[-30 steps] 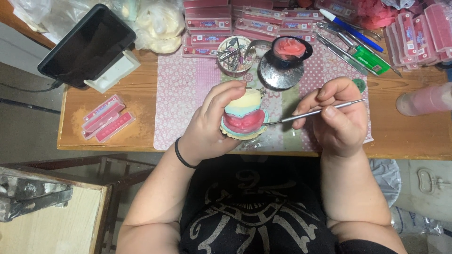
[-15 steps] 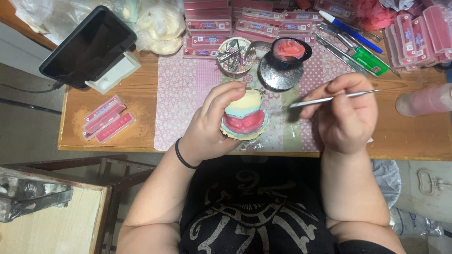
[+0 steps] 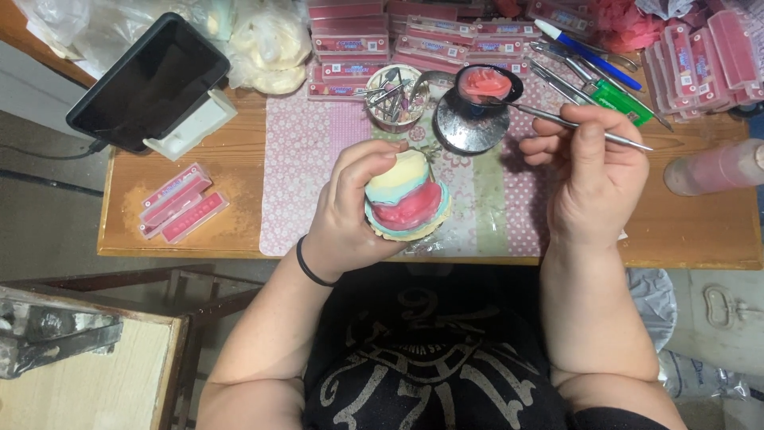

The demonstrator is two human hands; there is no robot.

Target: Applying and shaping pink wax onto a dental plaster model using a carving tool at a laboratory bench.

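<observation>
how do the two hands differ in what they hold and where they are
The left hand wraps around a chunky pink, yellow and blue model, held close to the table's near edge. The right hand pinches a thin metal tool between its fingers, reaching farther out, the tip at a small dish of pink wax. Both hands are bare.

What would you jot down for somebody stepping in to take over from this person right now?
Left hand: grips the layered yellow, blue and pink wax model on its cream base, held over the pink flowered mat.
Right hand: holds the thin metal spatula, its tip reaching the small black bowl of pink wax.
Done: the model already carries pink wax.
Left: judging by the tip at the bowl, probably more wax to add.
</observation>
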